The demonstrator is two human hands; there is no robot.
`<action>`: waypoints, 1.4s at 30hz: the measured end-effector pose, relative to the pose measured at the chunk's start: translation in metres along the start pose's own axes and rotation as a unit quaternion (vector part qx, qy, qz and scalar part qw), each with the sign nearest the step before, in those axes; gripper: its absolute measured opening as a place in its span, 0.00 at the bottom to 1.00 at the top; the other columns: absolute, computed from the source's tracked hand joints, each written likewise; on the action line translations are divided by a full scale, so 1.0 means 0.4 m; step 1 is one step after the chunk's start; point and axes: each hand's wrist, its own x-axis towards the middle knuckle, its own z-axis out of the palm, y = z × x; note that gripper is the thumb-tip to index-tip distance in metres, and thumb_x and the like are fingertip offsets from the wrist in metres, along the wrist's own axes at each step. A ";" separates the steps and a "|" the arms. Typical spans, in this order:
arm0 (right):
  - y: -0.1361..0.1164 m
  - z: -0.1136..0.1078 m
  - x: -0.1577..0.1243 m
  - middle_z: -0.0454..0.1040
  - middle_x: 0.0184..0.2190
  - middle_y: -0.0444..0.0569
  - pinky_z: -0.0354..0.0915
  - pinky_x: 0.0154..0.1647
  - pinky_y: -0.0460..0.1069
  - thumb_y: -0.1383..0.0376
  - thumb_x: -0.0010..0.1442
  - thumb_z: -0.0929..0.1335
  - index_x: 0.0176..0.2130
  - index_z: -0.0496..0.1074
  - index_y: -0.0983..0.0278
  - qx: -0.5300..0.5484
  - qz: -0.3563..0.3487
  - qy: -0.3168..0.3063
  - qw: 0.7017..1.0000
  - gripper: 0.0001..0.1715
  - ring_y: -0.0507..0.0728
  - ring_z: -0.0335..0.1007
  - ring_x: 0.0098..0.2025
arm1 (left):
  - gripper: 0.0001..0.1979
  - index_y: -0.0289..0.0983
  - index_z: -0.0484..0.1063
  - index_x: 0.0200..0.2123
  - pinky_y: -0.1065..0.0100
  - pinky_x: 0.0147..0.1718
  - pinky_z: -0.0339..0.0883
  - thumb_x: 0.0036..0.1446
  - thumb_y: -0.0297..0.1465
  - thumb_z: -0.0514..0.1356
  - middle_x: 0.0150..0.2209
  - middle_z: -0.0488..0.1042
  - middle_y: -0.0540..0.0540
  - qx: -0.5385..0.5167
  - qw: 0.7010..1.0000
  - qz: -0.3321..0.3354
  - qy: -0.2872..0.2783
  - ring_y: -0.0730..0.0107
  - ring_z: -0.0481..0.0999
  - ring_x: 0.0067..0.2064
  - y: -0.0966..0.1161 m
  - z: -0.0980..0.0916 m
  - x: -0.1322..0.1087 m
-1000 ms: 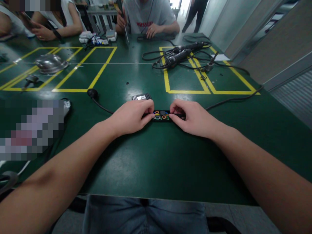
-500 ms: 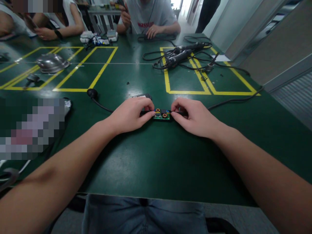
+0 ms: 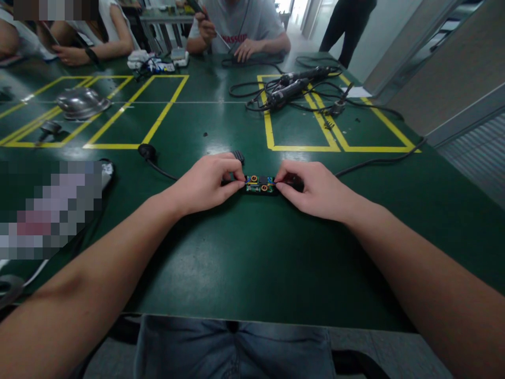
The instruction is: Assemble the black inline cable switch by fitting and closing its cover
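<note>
A small green circuit board (image 3: pixel 259 187) with copper-wound coils and coloured wires lies in a narrow black casing on the table in front of me. My left hand (image 3: pixel 215 181) is closed in a pinch on the black cable at the casing's left end. At the right end, my right hand (image 3: pixel 310 187) pinches the cable there, thumb against forefinger. Leftward the cable leads to a round black plug (image 3: pixel 147 152); on the right a black cable (image 3: pixel 379 160) runs off across the table. Partly hidden behind my left hand is a dark ribbed piece (image 3: pixel 239 156).
Black handheld tools (image 3: pixel 290 93) with tangled cords lie at the back right inside yellow tape lines. A shiny metal bowl-shaped part (image 3: pixel 83 102) sits at the back left. A blurred-out object (image 3: pixel 55 205) is at my left. Across the table (image 3: pixel 252 273) sits a person (image 3: pixel 240 31).
The casing and both hands have shifted very slightly left in view. The left fingers have drawn a little away from the board, showing more of its wires and the ribbed piece less.
</note>
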 end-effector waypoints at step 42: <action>0.019 -0.001 0.005 0.79 0.33 0.47 0.64 0.38 0.54 0.63 0.67 0.74 0.34 0.78 0.59 0.035 0.003 0.014 0.999 0.08 0.58 0.72 0.34 | 0.10 0.39 0.86 0.39 0.52 0.54 0.74 0.73 0.35 0.65 0.43 0.83 0.41 0.084 0.996 0.010 0.010 0.54 0.79 0.48 0.002 0.019 0.002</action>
